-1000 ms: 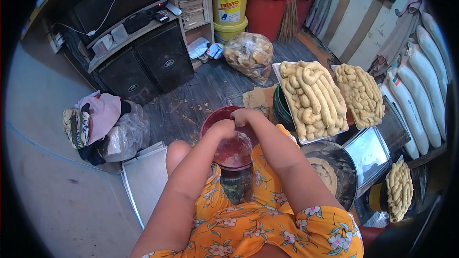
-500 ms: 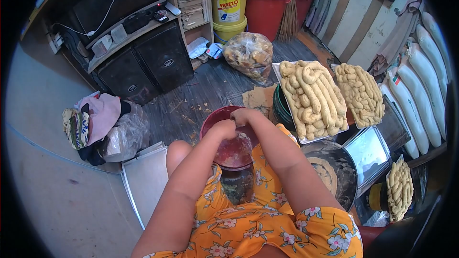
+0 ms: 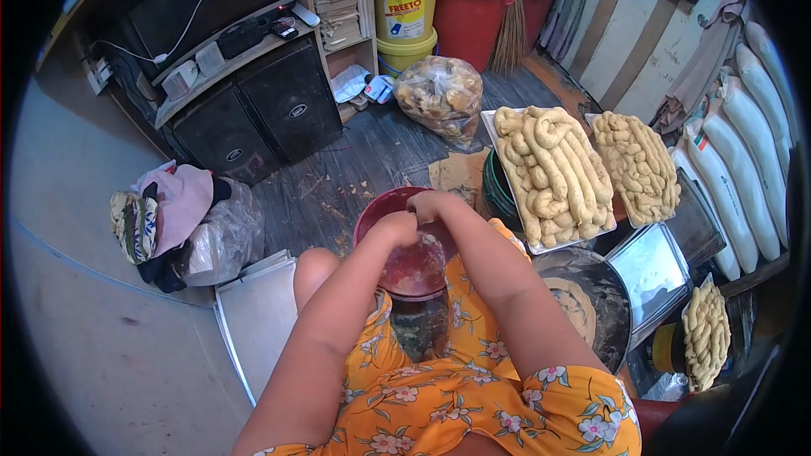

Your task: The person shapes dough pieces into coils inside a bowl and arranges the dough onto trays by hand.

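Note:
A dark red basin (image 3: 420, 268) stands between my knees, its inside smeared with pale residue. Over its far half, my left hand (image 3: 395, 230) and my right hand (image 3: 431, 205) meet, fingers curled and knuckles close together. Whatever they may hold is hidden behind the hands. To the right, a white tray (image 3: 541, 247) bears a heap of thick, twisted dough ropes (image 3: 553, 173) on a green tub. Beside my right forearm sits a dark round tub (image 3: 610, 304) with a flat tan mass (image 3: 573, 304) inside.
More twisted dough lies on a second tray (image 3: 638, 169) and a third pile (image 3: 706, 336) at right. White sacks (image 3: 739, 160) are stacked beyond. A plastic bag (image 3: 439, 100) of brownish pieces rests ahead. Metal sheets (image 3: 258, 312) and bundled clothes (image 3: 182, 211) are at left.

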The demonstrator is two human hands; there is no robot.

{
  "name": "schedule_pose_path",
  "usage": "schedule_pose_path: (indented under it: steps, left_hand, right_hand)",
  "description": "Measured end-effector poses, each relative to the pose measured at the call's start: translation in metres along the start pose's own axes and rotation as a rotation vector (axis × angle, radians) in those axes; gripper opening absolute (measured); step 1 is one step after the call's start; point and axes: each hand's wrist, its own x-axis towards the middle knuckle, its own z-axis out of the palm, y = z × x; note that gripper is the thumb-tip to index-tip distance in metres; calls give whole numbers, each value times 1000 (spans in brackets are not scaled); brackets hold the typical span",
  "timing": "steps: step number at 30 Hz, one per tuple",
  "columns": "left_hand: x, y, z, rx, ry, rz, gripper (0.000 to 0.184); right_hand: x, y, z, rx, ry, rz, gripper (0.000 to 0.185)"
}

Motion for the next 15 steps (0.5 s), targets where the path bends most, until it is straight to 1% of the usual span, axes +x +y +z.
schedule_pose_path:
  steps: [15]
  left_hand:
    - [-1,1,-1,7,3,11,29]
  right_hand:
    - [-13,-10,-7,0,-13,-1,48]
